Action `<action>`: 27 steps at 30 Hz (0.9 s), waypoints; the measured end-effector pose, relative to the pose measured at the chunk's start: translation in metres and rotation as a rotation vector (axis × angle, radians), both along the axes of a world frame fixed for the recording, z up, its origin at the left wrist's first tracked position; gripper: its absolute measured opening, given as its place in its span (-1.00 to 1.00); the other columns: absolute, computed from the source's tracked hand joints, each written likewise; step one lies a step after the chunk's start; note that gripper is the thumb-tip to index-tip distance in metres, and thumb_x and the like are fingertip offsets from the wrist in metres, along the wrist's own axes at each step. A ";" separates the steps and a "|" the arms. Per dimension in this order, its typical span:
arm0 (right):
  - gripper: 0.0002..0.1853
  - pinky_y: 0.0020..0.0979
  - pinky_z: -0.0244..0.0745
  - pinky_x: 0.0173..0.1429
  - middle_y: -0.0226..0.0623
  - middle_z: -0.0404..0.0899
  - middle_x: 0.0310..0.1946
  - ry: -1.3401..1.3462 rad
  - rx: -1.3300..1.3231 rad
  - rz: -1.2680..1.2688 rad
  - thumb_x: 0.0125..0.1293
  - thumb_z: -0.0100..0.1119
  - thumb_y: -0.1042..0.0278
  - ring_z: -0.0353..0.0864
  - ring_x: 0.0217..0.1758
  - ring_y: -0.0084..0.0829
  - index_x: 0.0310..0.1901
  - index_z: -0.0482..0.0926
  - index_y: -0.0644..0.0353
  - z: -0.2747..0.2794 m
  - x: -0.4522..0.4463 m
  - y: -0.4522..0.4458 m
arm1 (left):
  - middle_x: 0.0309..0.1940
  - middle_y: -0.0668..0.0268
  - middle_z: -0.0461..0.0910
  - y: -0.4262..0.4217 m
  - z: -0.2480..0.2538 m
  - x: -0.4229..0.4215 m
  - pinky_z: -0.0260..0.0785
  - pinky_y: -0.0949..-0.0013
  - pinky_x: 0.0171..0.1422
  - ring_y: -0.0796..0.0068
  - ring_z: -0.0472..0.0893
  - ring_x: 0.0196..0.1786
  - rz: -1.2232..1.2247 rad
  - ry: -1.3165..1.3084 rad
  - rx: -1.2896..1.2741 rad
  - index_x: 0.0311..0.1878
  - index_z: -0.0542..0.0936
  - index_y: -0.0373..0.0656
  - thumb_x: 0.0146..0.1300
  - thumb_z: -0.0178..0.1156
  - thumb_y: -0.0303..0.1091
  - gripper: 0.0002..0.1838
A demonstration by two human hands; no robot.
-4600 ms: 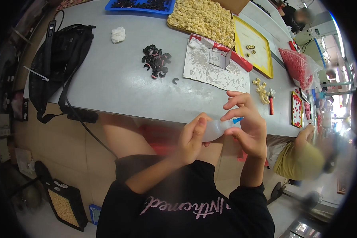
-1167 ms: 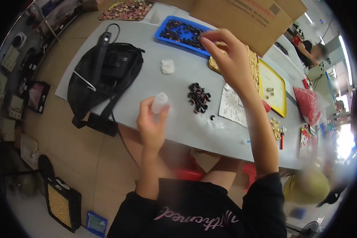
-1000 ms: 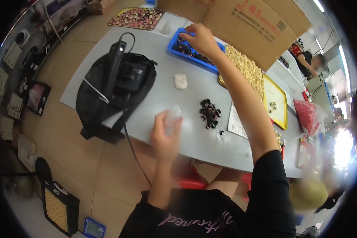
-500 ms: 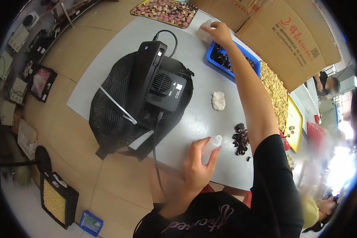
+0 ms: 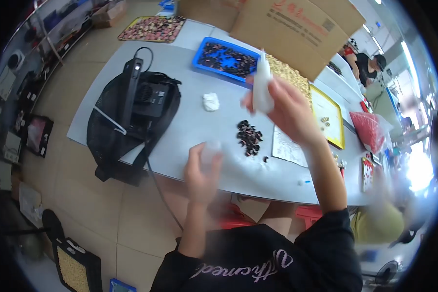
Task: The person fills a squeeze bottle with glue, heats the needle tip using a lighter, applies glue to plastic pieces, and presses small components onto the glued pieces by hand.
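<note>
My right hand (image 5: 297,112) is raised over the table, closed around a translucent white squeeze bottle (image 5: 263,87) with a narrow pointed nozzle turned upward. Lower down, near the table's front edge, my left hand (image 5: 200,177) grips a small white bottle (image 5: 210,155), blurred by motion. Between and beyond the hands lies a loose pile of small dark curved pieces (image 5: 249,140) on the grey table. A crumpled white wad (image 5: 210,102) rests farther back. Behind it stands a blue tray (image 5: 198,62) holding many dark pieces.
A black mesh bag (image 5: 102,141) with a device and cable occupies the table's left. Gold-coloured pieces (image 5: 292,70), a yellow-rimmed tray (image 5: 343,134) and a cardboard box (image 5: 277,36) stand at back right. Another person (image 5: 366,68) sits beyond. A tray of pink pieces (image 5: 151,29) lies far left.
My right hand has come back from behind the blue tray and now holds up the squeeze bottle. My left hand still holds the small white bottle. The camera view has shifted.
</note>
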State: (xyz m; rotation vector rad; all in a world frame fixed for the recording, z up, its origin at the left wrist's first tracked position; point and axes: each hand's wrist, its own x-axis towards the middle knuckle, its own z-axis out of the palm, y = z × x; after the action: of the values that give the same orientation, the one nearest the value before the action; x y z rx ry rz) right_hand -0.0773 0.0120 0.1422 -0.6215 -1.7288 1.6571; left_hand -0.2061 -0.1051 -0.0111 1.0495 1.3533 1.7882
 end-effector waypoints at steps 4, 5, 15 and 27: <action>-0.56 -0.32 0.43 0.04 -0.09 0.52 -0.13 0.026 -0.263 0.044 0.43 -0.17 0.16 0.55 -0.07 -0.32 0.15 0.27 0.36 -0.018 0.073 -0.072 | -0.21 0.22 0.55 -0.024 0.009 0.024 0.35 0.46 -0.01 0.53 0.51 -0.15 -0.184 -0.103 0.000 -0.08 0.38 -0.27 0.25 0.16 -0.41 -0.75; -0.57 -0.32 0.42 0.04 -0.11 0.52 -0.12 -0.015 -0.286 0.008 0.43 -0.18 0.17 0.54 -0.06 -0.34 0.14 0.27 0.36 -0.023 0.090 -0.088 | -0.21 0.22 0.55 -0.032 0.014 0.035 0.36 0.45 -0.01 0.53 0.51 -0.15 -0.238 -0.141 -0.017 -0.07 0.38 -0.27 0.25 0.16 -0.41 -0.75; -0.62 -0.45 0.53 -0.28 -0.12 0.52 -0.25 -0.292 -0.207 -0.316 0.35 0.00 0.29 0.59 -0.30 -0.41 0.08 0.31 0.35 -0.055 0.192 -0.185 | -0.26 0.19 0.52 -0.079 0.016 0.108 0.34 0.46 -0.12 0.50 0.49 -0.25 -0.738 0.087 0.020 -0.05 0.37 -0.28 0.22 0.16 -0.44 -0.73; -0.65 -0.50 0.41 -0.28 -0.20 0.55 -0.37 -0.517 0.183 -0.312 0.07 0.31 0.46 0.56 -0.37 -0.42 -0.09 0.49 0.31 -0.053 0.236 -0.187 | -0.21 0.16 0.51 -0.079 -0.002 0.145 0.39 0.37 -0.18 0.32 0.53 -0.24 -0.824 0.117 0.142 0.02 0.40 -0.24 0.16 0.24 -0.44 -0.63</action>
State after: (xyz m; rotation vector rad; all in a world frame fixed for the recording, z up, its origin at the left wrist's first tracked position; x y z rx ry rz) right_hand 0.1583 -0.1747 0.0896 -1.2405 -1.9787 1.1676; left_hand -0.0610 -0.1843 -0.0133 1.5223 0.6785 1.2138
